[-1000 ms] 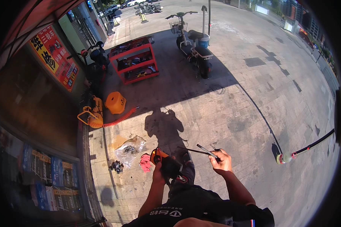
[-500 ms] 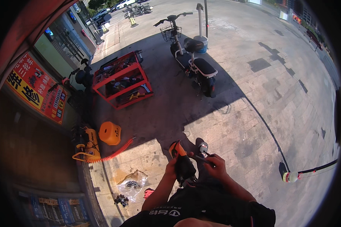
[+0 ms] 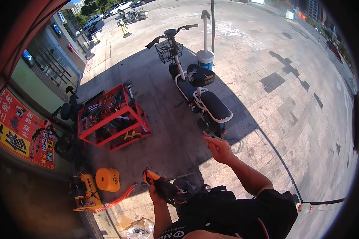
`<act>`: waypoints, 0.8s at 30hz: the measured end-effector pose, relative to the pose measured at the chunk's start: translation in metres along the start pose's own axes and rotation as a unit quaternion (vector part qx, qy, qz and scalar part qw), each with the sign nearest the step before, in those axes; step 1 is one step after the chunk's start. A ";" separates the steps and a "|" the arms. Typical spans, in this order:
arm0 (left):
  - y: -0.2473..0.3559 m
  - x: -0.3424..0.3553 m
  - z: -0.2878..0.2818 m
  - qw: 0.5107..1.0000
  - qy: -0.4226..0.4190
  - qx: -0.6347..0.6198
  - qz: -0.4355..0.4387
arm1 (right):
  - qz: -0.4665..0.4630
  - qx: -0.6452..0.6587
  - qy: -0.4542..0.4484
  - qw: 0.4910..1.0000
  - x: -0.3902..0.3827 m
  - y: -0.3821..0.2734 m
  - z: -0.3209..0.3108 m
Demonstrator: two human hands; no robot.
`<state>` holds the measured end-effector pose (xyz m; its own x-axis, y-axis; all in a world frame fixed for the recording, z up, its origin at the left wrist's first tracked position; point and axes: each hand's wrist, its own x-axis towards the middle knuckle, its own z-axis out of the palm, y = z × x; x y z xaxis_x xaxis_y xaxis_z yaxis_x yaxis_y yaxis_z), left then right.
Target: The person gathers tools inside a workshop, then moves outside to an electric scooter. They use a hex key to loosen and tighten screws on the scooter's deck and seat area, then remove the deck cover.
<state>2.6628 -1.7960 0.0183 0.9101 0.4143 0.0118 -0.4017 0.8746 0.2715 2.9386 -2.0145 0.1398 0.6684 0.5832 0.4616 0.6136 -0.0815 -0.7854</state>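
My left hand (image 3: 156,194) grips a black and orange power tool (image 3: 165,186) close in front of my body, its orange end pointing up and left. My right hand (image 3: 219,149) is stretched forward at arm's length, fingers loosely apart, with nothing visible in it. It reaches toward the rear of a black electric scooter (image 3: 205,97) parked in the shade just beyond it, without touching it.
A red open-frame tool cart (image 3: 112,118) full of tools stands to the left. Near my feet on the left are an orange stool (image 3: 107,179) and a yellow compressor (image 3: 83,192) with an orange coiled hose (image 3: 115,201). A blue and white bucket (image 3: 205,59) sits by a pole behind the scooter. A black hose (image 3: 327,202) lies at the right.
The view has swung up toward the scooter and cart. My right hand has left the tool at my left hand and stretched forward; the thin black rods it held earlier are gone from sight.
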 end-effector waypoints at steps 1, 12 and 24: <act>0.009 0.018 -0.007 1.000 0.001 -0.012 -0.001 | -0.011 -0.033 0.001 0.999 0.031 0.016 -0.001; 0.125 0.317 -0.022 0.991 0.052 0.119 0.005 | 0.098 -0.006 0.051 0.994 0.329 0.182 0.011; 0.157 0.577 -0.002 0.994 0.027 0.106 0.018 | 0.141 0.013 0.249 0.958 0.721 0.459 0.026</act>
<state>3.1243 -1.4196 0.0657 0.8866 0.4618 -0.0260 -0.3972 0.7889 0.4688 3.6911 -1.6107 0.1012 0.9276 0.0831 0.3643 0.3731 -0.1550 -0.9147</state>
